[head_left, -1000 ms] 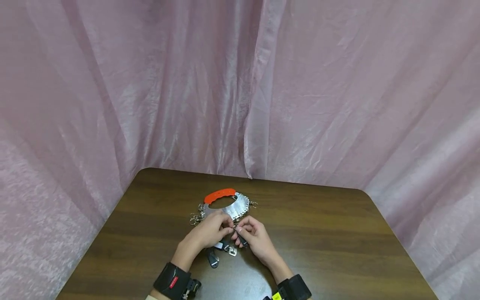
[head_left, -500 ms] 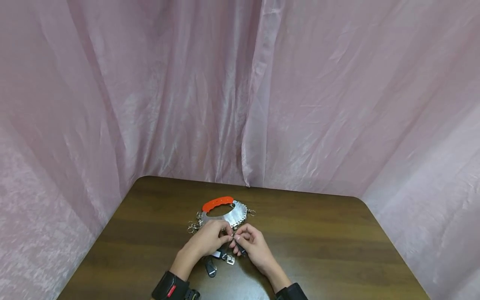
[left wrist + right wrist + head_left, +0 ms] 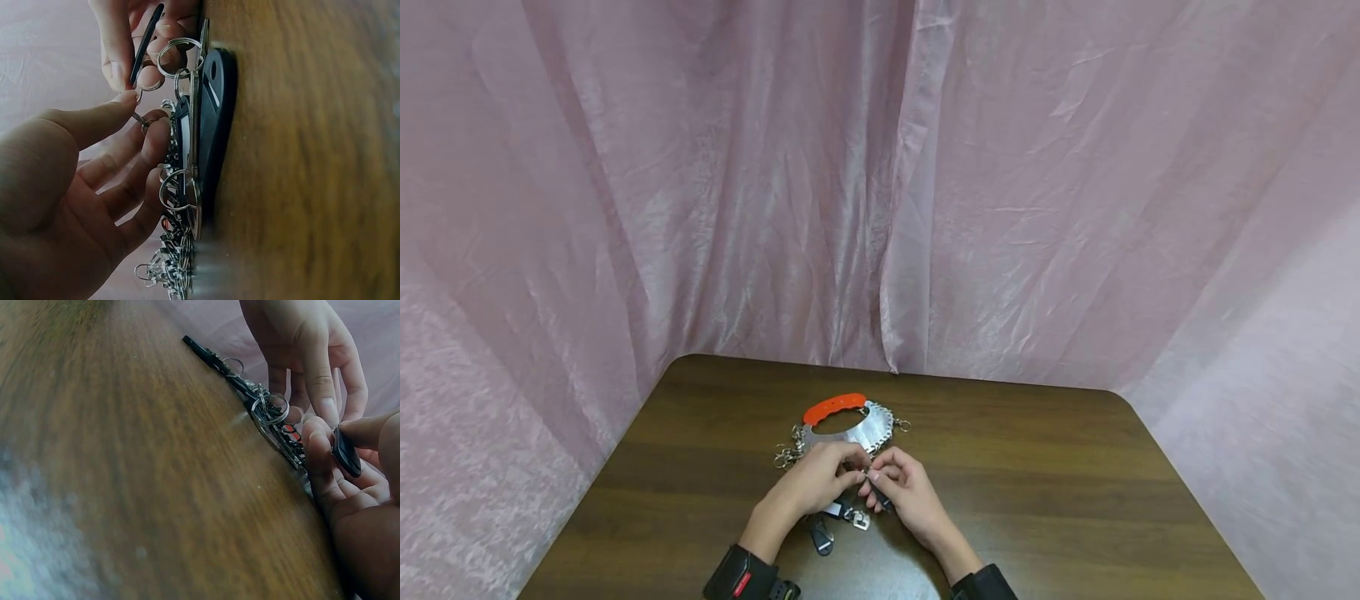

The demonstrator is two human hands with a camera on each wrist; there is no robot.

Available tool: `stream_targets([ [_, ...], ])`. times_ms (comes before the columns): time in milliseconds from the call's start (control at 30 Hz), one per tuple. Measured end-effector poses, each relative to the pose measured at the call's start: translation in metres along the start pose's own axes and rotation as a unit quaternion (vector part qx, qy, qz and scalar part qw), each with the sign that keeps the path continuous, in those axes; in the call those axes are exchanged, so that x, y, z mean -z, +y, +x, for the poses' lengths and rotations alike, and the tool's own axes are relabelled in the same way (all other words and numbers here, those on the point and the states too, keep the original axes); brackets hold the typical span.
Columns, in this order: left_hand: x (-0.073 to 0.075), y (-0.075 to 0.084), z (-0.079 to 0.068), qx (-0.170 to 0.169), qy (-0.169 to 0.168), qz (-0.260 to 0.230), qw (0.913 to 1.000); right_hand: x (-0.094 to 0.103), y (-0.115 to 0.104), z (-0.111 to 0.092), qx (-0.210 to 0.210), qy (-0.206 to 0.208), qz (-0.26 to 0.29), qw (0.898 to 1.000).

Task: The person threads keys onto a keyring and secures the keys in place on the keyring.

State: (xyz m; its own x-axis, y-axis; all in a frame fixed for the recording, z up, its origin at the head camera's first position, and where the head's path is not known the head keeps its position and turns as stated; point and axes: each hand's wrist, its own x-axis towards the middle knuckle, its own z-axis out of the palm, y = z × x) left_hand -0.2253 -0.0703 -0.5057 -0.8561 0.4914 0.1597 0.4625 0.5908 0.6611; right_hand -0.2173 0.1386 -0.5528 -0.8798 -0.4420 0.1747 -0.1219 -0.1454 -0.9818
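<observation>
A silver plate (image 3: 874, 427) with an orange grip (image 3: 835, 407) and metal clips along its edge lies on the table, just beyond both hands. My left hand (image 3: 822, 482) pinches a small metal ring between thumb and fingers, its far side hidden by the fingertips. Opposite it, my right hand (image 3: 910, 493) holds a flat black key fob (image 3: 345, 455), joined to that ring. Below the hands lie another black fob (image 3: 220, 106) and a black tag with a white label (image 3: 185, 131), with split rings (image 3: 159, 61) attached.
The brown wooden table (image 3: 1075, 500) has rounded far corners. Pink curtains (image 3: 775, 208) hang behind it and at both sides. More loose clips (image 3: 786, 456) stick out at the plate's left end.
The head view has tilted slightly, so the table and hands sit lower. Both hands keep their hold at the same spot, with only small finger movements.
</observation>
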Motion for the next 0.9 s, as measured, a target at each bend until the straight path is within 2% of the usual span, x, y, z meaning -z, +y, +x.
stream_targets([
  [400,-0.0031,-0.0023,0.0009,-0.002,0.003,0.002,1.0,0.0007,0.0025,-0.0002,0.014,-0.011,-0.003,1.0],
  [667,-0.0046,-0.002,-0.0001,-0.008,0.001,0.001,1.0,0.0007,0.0023,-0.0007,-0.005,-0.009,-0.012,1.0],
  [900,-0.0044,-0.0034,0.0009,-0.009,0.001,-0.01,0.9999,0.0007,0.0023,-0.0003,-0.001,-0.017,-0.015,1.0],
])
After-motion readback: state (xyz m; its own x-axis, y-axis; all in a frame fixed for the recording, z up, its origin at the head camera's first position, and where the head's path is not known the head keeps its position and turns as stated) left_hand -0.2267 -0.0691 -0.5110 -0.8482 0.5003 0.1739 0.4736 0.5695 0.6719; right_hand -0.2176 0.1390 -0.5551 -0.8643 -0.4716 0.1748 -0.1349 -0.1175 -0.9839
